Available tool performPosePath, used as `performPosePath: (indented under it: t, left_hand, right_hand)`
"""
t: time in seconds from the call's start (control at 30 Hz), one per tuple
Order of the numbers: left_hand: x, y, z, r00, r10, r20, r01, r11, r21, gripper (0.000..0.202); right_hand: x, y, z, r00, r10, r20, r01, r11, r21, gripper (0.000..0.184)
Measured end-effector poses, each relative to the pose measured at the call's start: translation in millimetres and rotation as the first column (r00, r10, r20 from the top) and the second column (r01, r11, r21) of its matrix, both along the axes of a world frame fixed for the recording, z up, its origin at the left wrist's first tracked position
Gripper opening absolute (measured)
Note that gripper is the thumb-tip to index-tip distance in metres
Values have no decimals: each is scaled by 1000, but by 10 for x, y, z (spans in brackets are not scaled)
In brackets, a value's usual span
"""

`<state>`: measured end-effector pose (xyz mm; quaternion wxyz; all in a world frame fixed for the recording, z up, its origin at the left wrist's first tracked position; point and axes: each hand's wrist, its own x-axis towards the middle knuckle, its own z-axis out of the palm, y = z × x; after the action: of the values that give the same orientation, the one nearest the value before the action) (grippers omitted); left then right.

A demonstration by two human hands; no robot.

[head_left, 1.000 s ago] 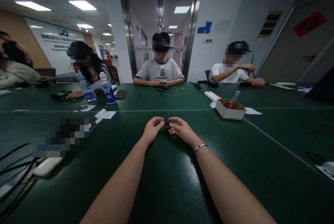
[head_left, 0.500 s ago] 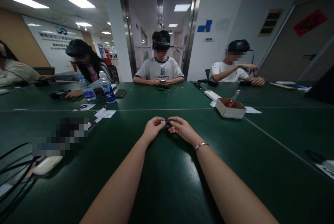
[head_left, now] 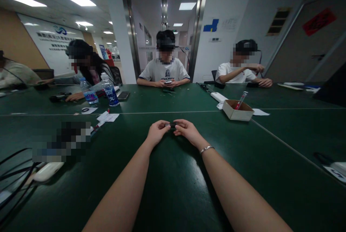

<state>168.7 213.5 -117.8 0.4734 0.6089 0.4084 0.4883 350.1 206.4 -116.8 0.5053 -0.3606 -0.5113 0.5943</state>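
Between my two hands, above the green table (head_left: 173,174), is a small dark object (head_left: 172,125), short and narrow, too small in view to name its kind. My left hand (head_left: 157,131) pinches its left end between thumb and fingers. On the other end my right hand (head_left: 188,131) has a like pinch, with a silver bracelet (head_left: 207,149) on that wrist. My fingertips hide much of the object, and the two hands nearly meet around it.
An open cardboard box (head_left: 238,111) with a red-and-clear tube stands right of my hands. Left are paper scraps (head_left: 108,117), two bottles (head_left: 110,89), a white device (head_left: 49,171) and black cables (head_left: 16,178). Several people wearing headsets sit across the table.
Both hands keep hold of the small dark object; it has turned slightly, and its light left end shows less now. The whole view has shifted a little.
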Motion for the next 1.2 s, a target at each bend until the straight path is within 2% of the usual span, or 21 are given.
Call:
performPosePath:
  t: [0.33, 0.53, 0.63, 0.8, 1.0, 1.2]
  left_hand:
    - [40, -20, 58, 1000, 29, -6, -30, 994, -101, 29]
    - [19, -2, 37, 990, 41, -137, -57, 991, -117, 33]
    - [-7, -36, 65, 959, 68, -276, -95, 992, -87, 41]
    - [-38, -134, 158, 842, 178, -509, -176, 983, 53, 55]
    - [-27, -130, 157, 810, 213, -546, -190, 977, 100, 54]
    - [-14, -117, 122, 851, 174, -496, -148, 985, 92, 44]
  right_hand:
    - [15, 13, -28, 999, 7, 44, -8, 999, 32, 30]
    - [15, 2, -19, 998, 24, 63, -27, 999, 34, 31]
    - [11, -9, -4, 996, 45, 80, -48, 998, 44, 32]
    - [4, -17, 22, 989, 82, 122, -90, 994, 60, 34]
    - [13, -18, 33, 990, 85, 116, -91, 995, 46, 32]
    - [6, 30, -10, 993, 34, 114, -36, 999, 13, 25]
